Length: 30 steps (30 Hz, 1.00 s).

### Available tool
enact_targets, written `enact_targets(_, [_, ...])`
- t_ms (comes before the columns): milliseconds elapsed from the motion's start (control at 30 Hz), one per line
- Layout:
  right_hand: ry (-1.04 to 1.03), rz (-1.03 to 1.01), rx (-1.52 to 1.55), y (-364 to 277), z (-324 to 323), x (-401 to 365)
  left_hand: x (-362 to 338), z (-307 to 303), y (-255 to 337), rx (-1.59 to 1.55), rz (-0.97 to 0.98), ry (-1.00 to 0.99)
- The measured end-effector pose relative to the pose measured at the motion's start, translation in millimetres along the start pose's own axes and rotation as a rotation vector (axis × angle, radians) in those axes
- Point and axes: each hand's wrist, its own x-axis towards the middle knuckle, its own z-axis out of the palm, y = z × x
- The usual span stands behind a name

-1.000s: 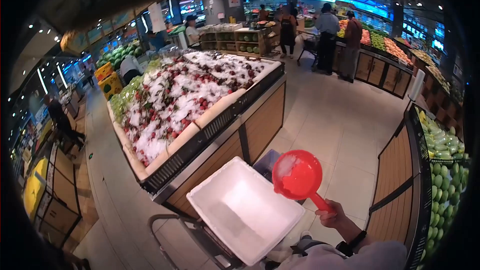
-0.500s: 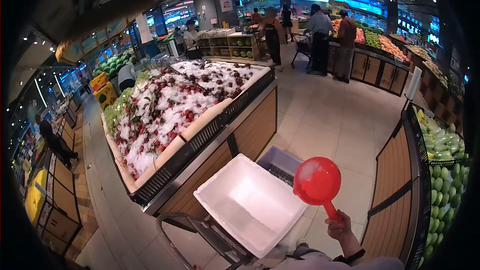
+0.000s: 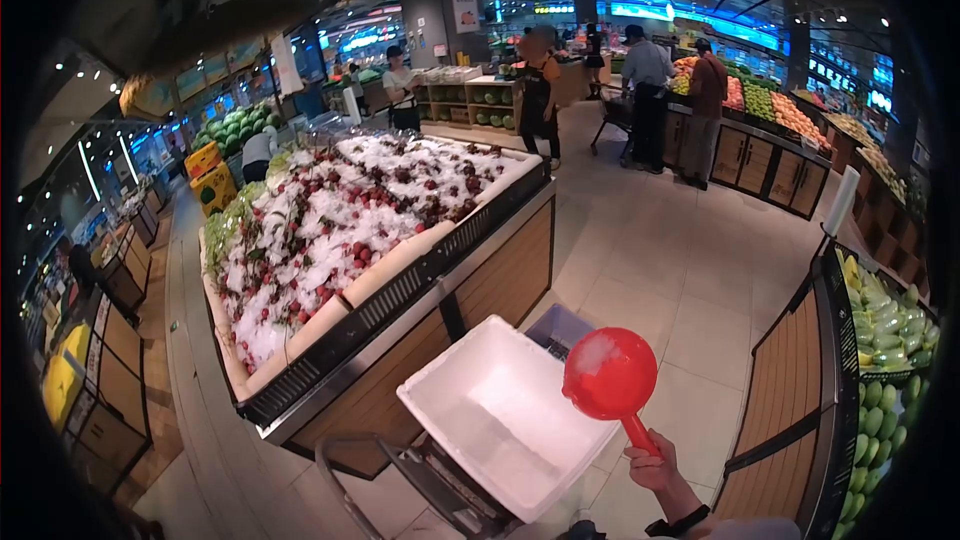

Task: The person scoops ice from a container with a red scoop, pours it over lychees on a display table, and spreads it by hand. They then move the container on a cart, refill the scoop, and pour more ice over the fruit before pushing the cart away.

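The right hand [image 3: 652,460] grips the red scoop [image 3: 612,380] by its handle [image 3: 640,433], fingers curled closed around it, a dark band [image 3: 682,522] on the wrist. The scoop's bowl faces up into view and holds a small whitish patch of what looks like ice [image 3: 598,350] toward its upper left, with bare red around it. From here the bowl overlaps the right corner of the white tub [image 3: 465,380]; whether the two touch, I cannot tell. The left hand is out of view, so I cannot tell how its fingers are set.

The tub sits on a trolley [image 3: 345,485], its pale inner walls and floor showing, with a greyer area along the near left side. Behind it on the floor is a greyish crate [image 3: 562,320], partly covered by tub and scoop, its contents too dark to tell.

Beside the tub stands a large bin [image 3: 400,252] with a padded pale edge and a slotted black rim. It is heaped with white ice and red fruit [image 3: 362,255], with leafy greens [image 3: 225,225] along the left side. At right, a stand [image 3: 785,380] holds green fruit [image 3: 872,425]
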Motion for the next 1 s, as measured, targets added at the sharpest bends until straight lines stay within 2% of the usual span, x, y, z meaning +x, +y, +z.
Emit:
enact_targets(167, [0.043, 0.006, -0.063, 38, 12, 25, 42, -3, -75, 0.05, -0.03, -0.203])
enact_targets(233, [-0.051, 0.024, -0.028, 67, 2, 31, 3, 15, -23, 0.059, -0.096, -0.207])
enact_targets(300, [-0.082, 0.055, -0.024, 102, -4, 36, 11, 9, -19, 0.11, -0.138, -0.472])
enact_targets(333, [-0.136, 0.058, -0.019, 128, -4, 46, 22, 5, -25, 0.264, -0.174, -0.595])
enact_targets(367, [0.024, -0.063, 0.006, 164, 17, 53, 34, 3, -32, 0.327, -0.117, -0.744])
enact_targets(400, [-0.016, -0.035, 0.011, 183, 11, 60, 48, -3, -31, 0.393, -0.058, -0.902])
enact_targets(433, [-0.042, -0.017, 0.019, 203, 6, 69, 66, -10, -26, 0.382, -0.047, -0.916])
enact_targets(500, [-0.058, -0.001, 0.019, 235, 5, 81, 82, -24, -16, 0.437, -0.06, -1.253])
enact_targets(600, [-0.072, -0.025, 0.049, 289, 24, 105, 150, -70, 16, 0.387, -0.082, -1.387])
enact_targets(667, [-0.028, -0.062, 0.039, 316, 30, 119, 217, -100, 21, 0.4, -0.224, -1.346])
enact_targets(733, [-0.012, -0.108, -0.004, 331, 36, 140, 266, -118, 45, 0.39, -0.171, -1.179])
enact_targets(767, [-0.017, -0.14, 0.039, 340, 39, 148, 278, -142, 58, 0.432, -0.221, -1.17])
enact_targets(800, [-0.028, -0.169, 0.081, 354, 32, 152, 292, -152, 80, 0.434, -0.136, -1.1])
enact_targets(833, [-0.043, -0.168, 0.082, 364, 35, 165, 317, -129, 100, 0.393, 0.004, -1.042])
enact_targets(867, [-0.036, -0.172, 0.027, 372, 46, 182, 341, -115, 114, 0.373, 0.041, -1.047])
enact_targets(933, [-0.025, -0.187, -0.016, 388, 51, 212, 381, -133, 123, 0.39, -0.101, -0.925])
enact_targets(1000, [-0.034, -0.171, 0.055, 399, 49, 241, 438, -136, 124, 0.422, -0.091, -0.92])
